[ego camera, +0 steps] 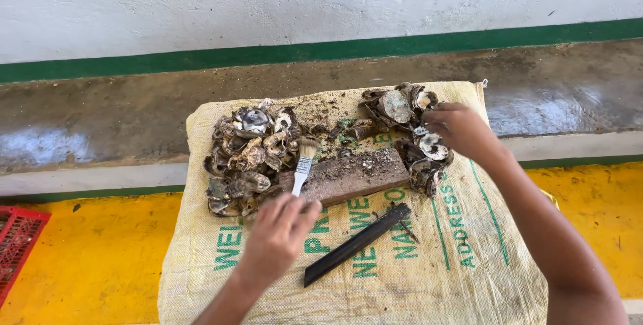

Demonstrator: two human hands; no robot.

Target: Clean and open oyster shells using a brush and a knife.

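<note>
My left hand [278, 231] grips the white handle of a small paintbrush [305, 158], whose pale bristles point away from me toward a pile of oyster shells [249, 157] on the left. My right hand [459, 129] reaches into a second pile of oyster shells [412, 131] on the right and touches a shell there; whether it grips one is hidden. Between the piles lies a dirty wooden block [348, 176]. All of it rests on a woven sack [415, 271] with green print.
A dark flat metal tool [356, 244] lies on the sack near me, beside a nail-like bit. A red plastic crate [17, 241] sits at the far left on the yellow floor. Beyond the sack runs a wet concrete ledge and a white wall with a green stripe.
</note>
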